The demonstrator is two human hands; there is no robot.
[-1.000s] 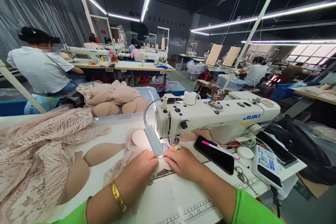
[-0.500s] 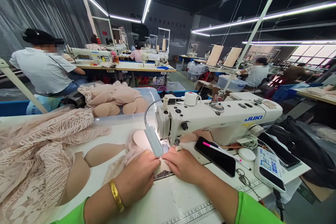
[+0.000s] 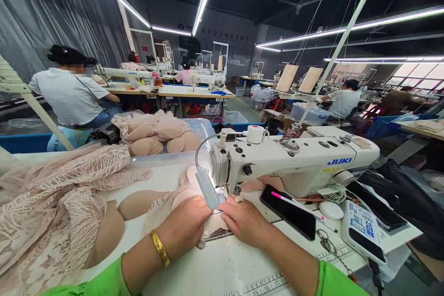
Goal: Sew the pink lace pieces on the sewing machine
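Observation:
A white Juki sewing machine stands on the white table. My left hand, with a gold bangle on the wrist, presses down on a pink lace piece with a padded cup just left of the needle. My right hand lies close beside it, fingers curled on the same fabric in front of the presser foot. A small gooseneck lamp hangs over both hands and hides the fingertips.
A heap of pink lace lies at the left, with loose cups beside it. A clear bin of cups sits behind. A black phone, a pink pen and a control box lie right. Other people sew at benches behind.
The view has shifted a little right and up. Both hands stay pressed on the fabric at the needle, which has edged slightly toward the machine.

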